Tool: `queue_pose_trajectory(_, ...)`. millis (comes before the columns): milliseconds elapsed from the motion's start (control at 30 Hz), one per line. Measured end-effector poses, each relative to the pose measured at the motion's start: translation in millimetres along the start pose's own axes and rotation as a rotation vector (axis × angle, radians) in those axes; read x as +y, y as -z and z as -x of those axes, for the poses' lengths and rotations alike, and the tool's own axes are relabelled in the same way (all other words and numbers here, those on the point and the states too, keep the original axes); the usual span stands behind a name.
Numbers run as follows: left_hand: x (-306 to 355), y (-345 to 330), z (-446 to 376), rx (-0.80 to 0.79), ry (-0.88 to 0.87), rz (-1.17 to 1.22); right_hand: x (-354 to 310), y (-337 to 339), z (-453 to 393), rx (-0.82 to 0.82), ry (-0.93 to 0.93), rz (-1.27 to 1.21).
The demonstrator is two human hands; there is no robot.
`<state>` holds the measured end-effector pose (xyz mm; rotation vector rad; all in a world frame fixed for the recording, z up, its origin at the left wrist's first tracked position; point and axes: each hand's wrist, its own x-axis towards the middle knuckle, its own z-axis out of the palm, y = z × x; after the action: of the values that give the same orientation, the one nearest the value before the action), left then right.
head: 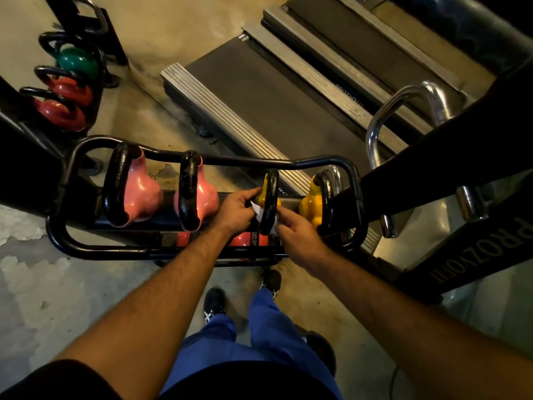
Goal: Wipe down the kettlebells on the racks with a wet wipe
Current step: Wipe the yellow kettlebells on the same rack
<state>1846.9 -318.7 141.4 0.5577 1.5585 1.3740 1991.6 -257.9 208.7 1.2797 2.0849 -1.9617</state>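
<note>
Blue trousers (259, 336) and dark shoes (214, 304) fill the bottom of the head view, with both bare forearms reaching forward over them to a black tubular rack (62, 223) standing on the concrete floor (37, 284).

On the rack's upper tier sit four kettlebells with black handles: two pink ones (144, 194) on the left side and two yellow ones on the right. Both hands work at the nearer yellow kettlebell (269, 197), the third from the left. A white wet wipe (258, 212) is pressed against its black handle. The left hand (235, 210) pinches the wipe on the left side of the handle, its fingers (250, 196) curled and touching the yellow body. The right hand (297, 232) grips the wipe's other end on the right side of the handle, fingers curled closed around it. The second yellow kettlebell (310, 206) stands just beside the right hand, untouched.

Red shapes (245, 241) show on the rack's lower tier beneath the hands. Farther left, a second rack (98, 70) holds a green kettlebell (76, 62) and two red ones (62, 111). Treadmill decks (259, 90) lie beyond the rack, and a chrome rail (403, 102) curves at the right.
</note>
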Motion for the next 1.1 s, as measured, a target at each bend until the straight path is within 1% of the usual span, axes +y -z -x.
queue_pose_trajectory(67, -0.4, -0.6, 1.7, 0.006, -0.019, -0.010, 10.9, -3.0, 1.1, 0.087, 0.087, 0.186)
queue_pose_trajectory(100, -0.4, -0.6, 3.1, 0.009, -0.024, -0.008, 15.4, -3.6, 1.4, 0.114, 0.103, 0.227)
queue_pose_trajectory(133, -0.3, -1.0, 3.9, 0.016, -0.023, -0.010, 16.3, -4.5, 1.8, 0.141, 0.105, 0.217)
queue_pose_trajectory(167, -0.1, -1.3, 4.4, 0.025, -0.021, -0.010, 13.7, -5.2, 1.2, 0.171, 0.085, 0.169)
queue_pose_trajectory(233, 0.2, -1.8, 3.8, 0.041, -0.004, -0.017, 2.8, -4.9, -2.4, 0.205, -0.004, -0.022)
queue_pose_trajectory(333, 3.4, -1.2, 3.7, 0.048, 0.026, -0.045, -20.5, 4.5, -10.9, 0.141, -0.183, -0.259)
queue_pose_trajectory(400, 3.3, -1.2, 4.1, 0.040, 0.022, -0.078, -35.6, 11.8, -17.2, 0.122, -0.254, -0.318)
queue_pose_trajectory(500, 2.3, -1.3, 4.1, 0.049, 0.003, -0.102, -52.5, 14.5, -26.7, 0.190, -0.370, -0.364)
queue_pose_trajectory(600, 3.3, -3.2, 3.9, 0.050, 0.018, -0.083, -62.1, 16.5, -39.0, 0.212, -0.404, -0.472)
queue_pose_trajectory(733, 0.0, -6.3, 5.5, 0.082, 0.048, -0.030, -76.0, 16.0, -55.0, 0.233, -0.406, -0.573)
queue_pose_trajectory(800, 0.0, -5.9, 4.9, 0.084, 0.064, -0.002, -81.6, 11.0, -61.3, 0.276, -0.422, -0.573)
queue_pose_trajectory(900, -1.4, -1.7, 2.5, 0.048, 0.074, -0.013, -80.6, 7.0, -68.8, 0.311, -0.425, -0.506)
queue_pose_trajectory(1000, -2.0, -2.7, 3.7, 0.062, 0.058, -0.014, -73.6, 9.0, -68.4, 0.261, -0.415, -0.400)
queue_pose_trajectory(1100, -0.1, -5.1, 6.1, 0.046, 0.039, -0.023, -64.4, 14.4, -70.4, 0.275, -0.424, -0.415)
